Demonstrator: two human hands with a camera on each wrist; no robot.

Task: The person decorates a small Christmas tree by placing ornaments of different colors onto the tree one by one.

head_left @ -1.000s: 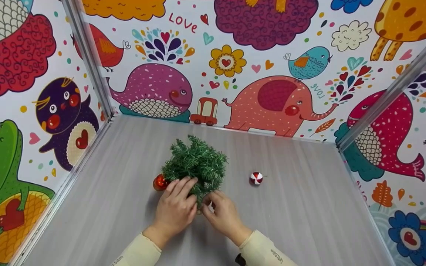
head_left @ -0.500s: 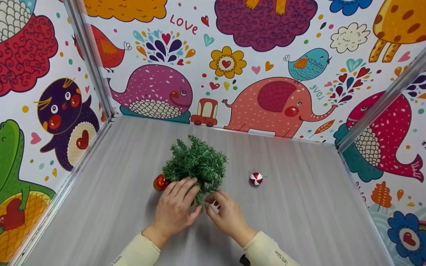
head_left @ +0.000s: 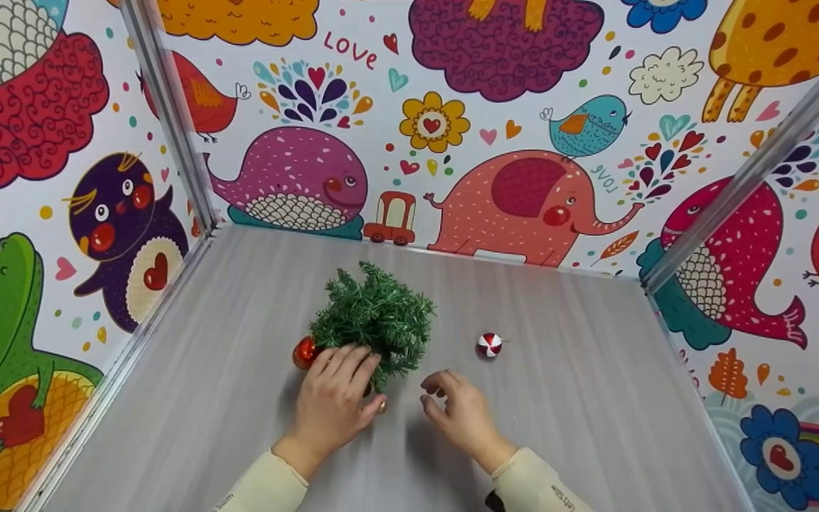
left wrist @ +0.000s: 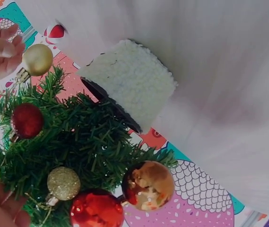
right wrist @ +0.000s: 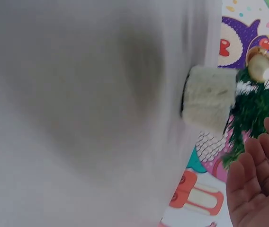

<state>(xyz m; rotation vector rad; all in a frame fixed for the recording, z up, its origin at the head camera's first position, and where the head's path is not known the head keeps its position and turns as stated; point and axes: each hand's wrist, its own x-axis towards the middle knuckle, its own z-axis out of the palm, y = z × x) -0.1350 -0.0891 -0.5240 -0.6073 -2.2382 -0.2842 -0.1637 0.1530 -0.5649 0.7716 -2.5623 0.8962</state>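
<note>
A small green Christmas tree (head_left: 374, 316) stands on the table in the head view. My left hand (head_left: 335, 395) rests against its near left branches, fingers extended and thumb apart from them. A gold bauble (left wrist: 37, 60) hangs low on the tree, near that thumb. My right hand (head_left: 463, 416) is off the tree to its right, fingers loosely bent and holding nothing. In the left wrist view a dark red bauble (left wrist: 27, 121), a glittery gold one (left wrist: 63, 183), a shiny red one (left wrist: 96, 211) and a bronze one (left wrist: 148, 185) are on the branches. The white base (right wrist: 210, 97) shows beneath the tree.
A red and white striped bauble (head_left: 489, 345) lies on the grey table (head_left: 559, 398), right of the tree. Cartoon-printed walls (head_left: 523, 107) enclose the table at the back and both sides, with metal posts (head_left: 168, 107) at the corners.
My right hand has drawn away from the tree's lower branches to the right. The left hand has stayed at the tree, its thumb spreading outward. A gold bauble now shows by that thumb.
</note>
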